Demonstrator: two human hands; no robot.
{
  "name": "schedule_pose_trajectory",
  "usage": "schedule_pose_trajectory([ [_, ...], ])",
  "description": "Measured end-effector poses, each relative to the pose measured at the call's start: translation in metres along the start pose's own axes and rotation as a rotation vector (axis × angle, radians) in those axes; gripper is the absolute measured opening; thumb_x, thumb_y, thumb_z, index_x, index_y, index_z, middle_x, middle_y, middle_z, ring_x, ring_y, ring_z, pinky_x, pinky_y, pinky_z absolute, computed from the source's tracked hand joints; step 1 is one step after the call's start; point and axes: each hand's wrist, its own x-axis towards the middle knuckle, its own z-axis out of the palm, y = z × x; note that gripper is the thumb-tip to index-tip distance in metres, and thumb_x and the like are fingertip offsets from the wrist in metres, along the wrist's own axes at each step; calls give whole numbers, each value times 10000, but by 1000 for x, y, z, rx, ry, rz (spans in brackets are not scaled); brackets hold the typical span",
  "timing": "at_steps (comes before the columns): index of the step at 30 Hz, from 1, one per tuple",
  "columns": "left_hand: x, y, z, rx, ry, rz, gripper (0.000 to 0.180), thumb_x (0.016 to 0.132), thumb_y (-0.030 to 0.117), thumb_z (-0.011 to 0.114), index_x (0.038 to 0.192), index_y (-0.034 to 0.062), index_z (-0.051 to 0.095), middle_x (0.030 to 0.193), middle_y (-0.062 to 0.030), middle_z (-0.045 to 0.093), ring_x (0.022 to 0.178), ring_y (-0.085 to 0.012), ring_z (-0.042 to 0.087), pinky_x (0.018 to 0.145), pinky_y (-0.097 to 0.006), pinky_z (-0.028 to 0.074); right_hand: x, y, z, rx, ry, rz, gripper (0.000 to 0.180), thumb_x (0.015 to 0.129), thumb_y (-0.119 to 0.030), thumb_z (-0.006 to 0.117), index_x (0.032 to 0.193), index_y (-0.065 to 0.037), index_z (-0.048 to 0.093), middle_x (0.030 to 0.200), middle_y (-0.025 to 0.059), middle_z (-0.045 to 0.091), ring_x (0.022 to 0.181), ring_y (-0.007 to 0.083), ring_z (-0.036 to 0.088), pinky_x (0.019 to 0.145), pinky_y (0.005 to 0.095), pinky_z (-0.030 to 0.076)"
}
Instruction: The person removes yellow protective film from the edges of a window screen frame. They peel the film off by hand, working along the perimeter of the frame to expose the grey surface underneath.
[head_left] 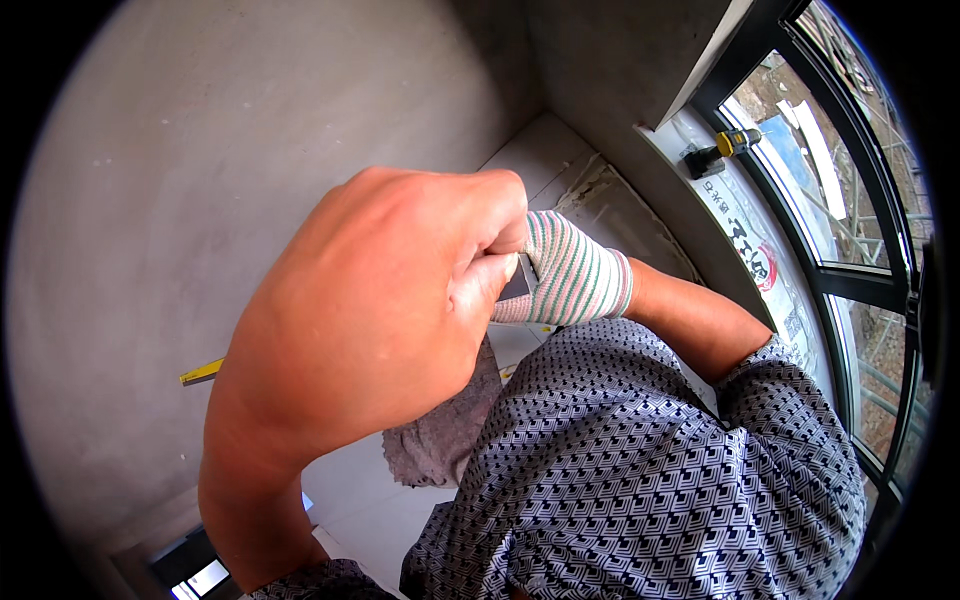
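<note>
My shirt (pixel 640 470), dark with a small white pattern, fills the lower right of the frame. My bare left hand (pixel 385 300) sits large at the centre, fingers curled tight and pinching a small grey piece (pixel 518 280) against my right hand (pixel 570 275), which wears a striped glove and is also closed around that piece. Below the hands a grey rag (pixel 440 435) lies on the pale floor tile (pixel 365 490). A yellow tape (pixel 201 372) shows at middle left against the grey wall (pixel 200 150). At upper right, a black and yellow tool (pixel 718 152) rests on the sill (pixel 760 250) by the window (pixel 830 190).
</note>
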Motion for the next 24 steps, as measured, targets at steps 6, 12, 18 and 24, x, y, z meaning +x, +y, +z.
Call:
schedule_pose_trajectory([
  [6,-3,4,-1,-118,3,-159,43,868,-23,687,864,-23,644,708,-51,637,601,-96,561,548,-274,433,-1,3,-1,-52,-2,-10,384,839,-210,846,1147,-39,692,998,141,694,909,304,693,835,382,557],
  [12,-11,6,11,-184,146,-91,60,872,-30,715,886,-25,656,737,-52,650,620,-83,582,565,-252,465,-1,11,1,-30,16,-3,384,844,-214,842,1149,-39,687,984,143,690,902,324,692,824,392,558],
  [18,-9,11,16,37,188,-36,99,853,-52,706,896,-19,622,731,-90,641,604,-160,612,565,-290,477,0,11,-5,17,-12,-69,417,863,-202,825,1212,-35,670,1102,147,720,1002,283,710,916,369,556],
  [24,-6,22,8,259,50,-96,121,839,-30,683,844,7,568,683,-141,635,603,-311,637,550,-396,465,-2,5,-6,47,-44,-24,440,863,-177,821,1250,-41,661,1156,135,727,1068,242,704,955,371,549],
])
